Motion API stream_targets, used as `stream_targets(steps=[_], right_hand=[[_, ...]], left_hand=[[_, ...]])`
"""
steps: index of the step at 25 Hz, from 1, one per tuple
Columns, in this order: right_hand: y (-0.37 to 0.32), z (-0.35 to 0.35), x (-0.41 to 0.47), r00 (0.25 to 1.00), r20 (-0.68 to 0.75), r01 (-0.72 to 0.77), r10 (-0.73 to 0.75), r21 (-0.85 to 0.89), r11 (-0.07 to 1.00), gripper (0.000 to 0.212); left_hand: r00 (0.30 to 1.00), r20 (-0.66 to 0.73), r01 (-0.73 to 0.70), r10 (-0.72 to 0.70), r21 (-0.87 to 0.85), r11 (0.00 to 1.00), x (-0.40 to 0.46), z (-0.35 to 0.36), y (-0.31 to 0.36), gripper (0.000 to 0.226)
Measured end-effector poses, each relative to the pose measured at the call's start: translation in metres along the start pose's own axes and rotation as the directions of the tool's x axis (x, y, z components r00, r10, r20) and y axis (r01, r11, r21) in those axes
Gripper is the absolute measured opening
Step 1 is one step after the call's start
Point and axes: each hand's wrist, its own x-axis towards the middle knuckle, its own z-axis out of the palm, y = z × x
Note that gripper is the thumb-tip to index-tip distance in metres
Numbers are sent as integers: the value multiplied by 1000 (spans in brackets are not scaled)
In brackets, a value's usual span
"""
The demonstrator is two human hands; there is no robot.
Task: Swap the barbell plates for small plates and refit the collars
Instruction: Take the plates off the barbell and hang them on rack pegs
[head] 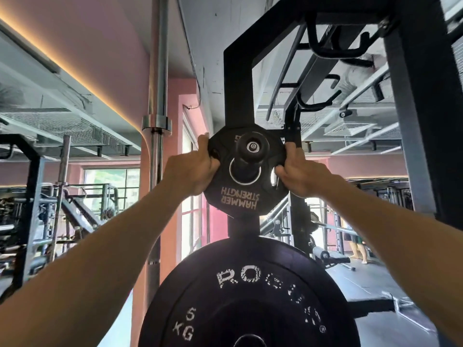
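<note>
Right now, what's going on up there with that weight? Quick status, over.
Left hand and right hand grip the small Hammer Strength plate by its sides. Plate sits on the rack's storage peg. Big 5 kg plate hangs below, apart.

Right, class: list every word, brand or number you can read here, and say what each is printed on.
"HAMMER STRENGTH", upside down: small plate, gripped by left hand and right hand.
"ROGUE", worn: big plate below.
"5 KG": same big plate.
Small marking at the small plate's top: unreadable.
</note>
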Motion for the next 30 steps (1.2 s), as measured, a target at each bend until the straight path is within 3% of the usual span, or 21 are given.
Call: stream_targets(steps=[7,9,12,15,18,21,25,30], right_hand=[[4,12,14,999,28,-33,34,-56,998,40],[-4,10,8,995,66,-74,76,-44,996,42],[-13,14,-14,989,128,-90,68,171,981,48],[-2,14,-42,979,197,-106,52,275,956,67],[10,9,-78,921,387,-111,33,181,977,83],[15,-2,-119,887,460,-129,41,162,978,88],[22,-35,-167,872,490,-77,-1,138,987,81],[38,-77,-238,860,509,-63,-41,185,981,92]], left_hand=[[1000,-20,25,-24,57,998,6,27,-5,38],[997,71,40,-35,-81,996,3,22,-5,37],[963,265,137,-44,-347,928,-20,11,-4,43],[892,447,200,-63,-267,943,-67,6,-7,55],[859,512,83,-29,-83,993,-114,-6,-1,54],[851,524,97,-29,-102,990,-144,-29,25,62],[757,653,147,-36,-116,982,-176,-66,67,76],[796,603,212,-54,-194,958,-218,-131,130,60]])
